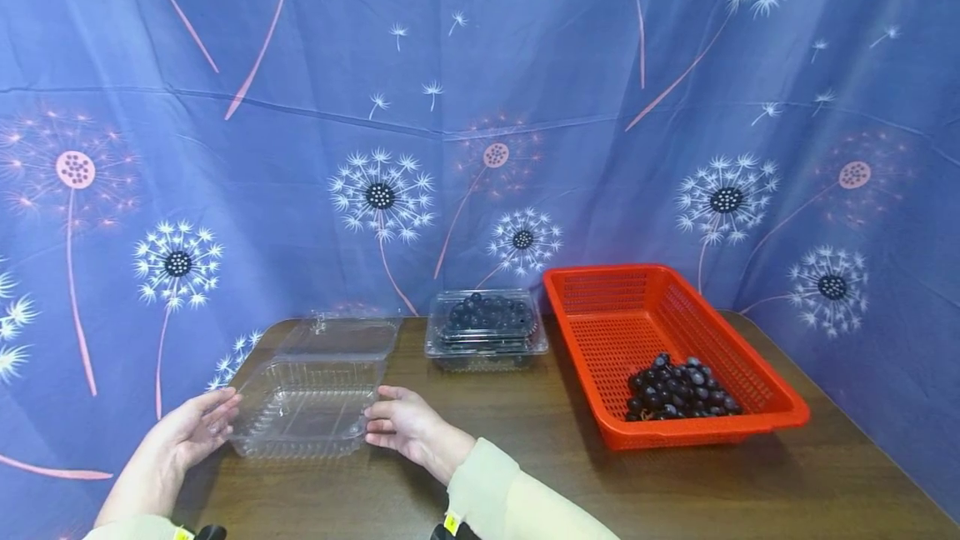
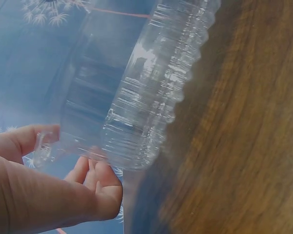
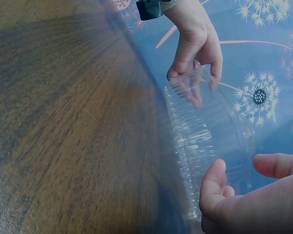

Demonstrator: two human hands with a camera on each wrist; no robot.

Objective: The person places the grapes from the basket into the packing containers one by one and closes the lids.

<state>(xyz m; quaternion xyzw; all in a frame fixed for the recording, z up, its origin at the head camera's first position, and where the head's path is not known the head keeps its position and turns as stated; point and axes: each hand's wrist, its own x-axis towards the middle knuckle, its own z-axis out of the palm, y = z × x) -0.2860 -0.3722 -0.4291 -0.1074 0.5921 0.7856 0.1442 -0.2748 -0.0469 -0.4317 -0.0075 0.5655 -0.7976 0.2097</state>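
Head view: an empty clear plastic clamshell container (image 1: 303,411) sits at the near left of the brown wood-grain tabletop (image 1: 525,473), its lid folded back toward the far side. The left hand (image 1: 187,436) touches the container's left end and the right hand (image 1: 408,427) its right end; fingers on both are relaxed and only lightly curved, bracketing the tray rather than clamping it. Further back stands a closed clear plastic box of dark berries (image 1: 486,327). To the right lies a red perforated plastic basket (image 1: 600,332) with a heap of dark grapes (image 1: 678,394) at its near end.

Left wrist view: the left hand (image 2: 49,190) pinches the clear rim tab between thumb and fingertips (image 2: 95,168). The container's ribbed wall (image 2: 151,102) overhangs the left tabletop edge.

Right wrist view: the right hand (image 3: 249,195) hovers just beside the ribbed wall (image 3: 190,141), fingers apart and not closed on it. The left hand (image 3: 193,53) holds the opposite rim.

Handling judgement: the thin-walled shell is likely very light, flexible, smooth and easily crushed or cracked at the hinge. Hold it at the stiffer rim or ribbed ends with light pressure.

Clearance: open tabletop lies between container and basket; the left tabletop edge is close, with draped blue dandelion-print cloth (image 1: 480,107) beyond
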